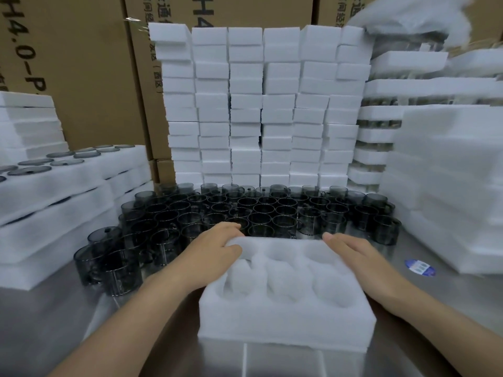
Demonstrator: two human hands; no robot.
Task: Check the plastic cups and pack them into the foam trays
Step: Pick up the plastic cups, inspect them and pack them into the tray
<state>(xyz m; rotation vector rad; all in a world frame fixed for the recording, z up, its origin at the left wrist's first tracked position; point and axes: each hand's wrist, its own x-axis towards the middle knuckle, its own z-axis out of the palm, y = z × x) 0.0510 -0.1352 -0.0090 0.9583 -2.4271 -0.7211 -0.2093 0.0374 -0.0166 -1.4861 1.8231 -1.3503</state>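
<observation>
An empty foam tray [285, 311] stands on the steel surface [54, 322], directly in front of the person. Its round pockets face up and hold nothing yet. I judge that it is set here so the pockets are easy to reach and the cups have only a short way to go.

The smoky plastic cups [258, 210] stand crowded together just behind the foam tray, open side up, and more of them spread to the left of it. Left of the foam tray and further away lie packed trays [54, 172] with dark cups already in the pockets. Behind the cups rises a wall of stacked foam blocks [258, 104].

The left hand [215, 251] grips the far left corner of the foam tray: its fingers [234, 227] curl over the far edge and the thumb presses on the top. The right hand [356, 259] lies along the right side of the foam tray, fingers nearly straight and touching the far right corner, not closed around anything. Both hands seem to steady the tray before packing starts.
</observation>
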